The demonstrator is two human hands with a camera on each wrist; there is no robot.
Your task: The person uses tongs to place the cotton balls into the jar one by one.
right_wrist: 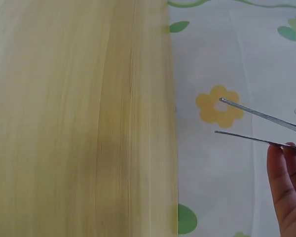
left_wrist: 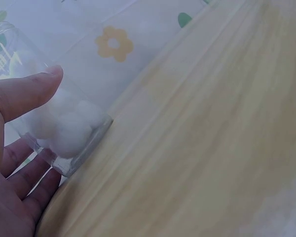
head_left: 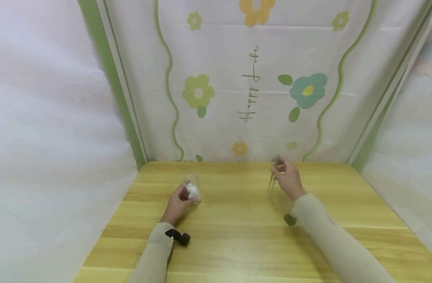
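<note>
In the head view my left hand (head_left: 176,206) grips a clear glass jar (head_left: 191,179) at the left of the table. White cotton balls (left_wrist: 69,126) lie in the lower part of the jar, as the left wrist view shows. The thumb is across one side of it, with fingers behind and beneath. My right hand (head_left: 288,179) holds metal tweezers (right_wrist: 264,116) over the back right of the table. Their two tips stand apart with nothing between them. Only some fingers of this hand show in the right wrist view.
The wooden table (head_left: 233,232) runs back to a white flowered curtain (head_left: 219,59). White cloth walls (head_left: 53,137) close in the left and right sides. A black wrist camera (head_left: 178,237) sits on the left sleeve, and a dark piece (head_left: 290,219) is by the right cuff.
</note>
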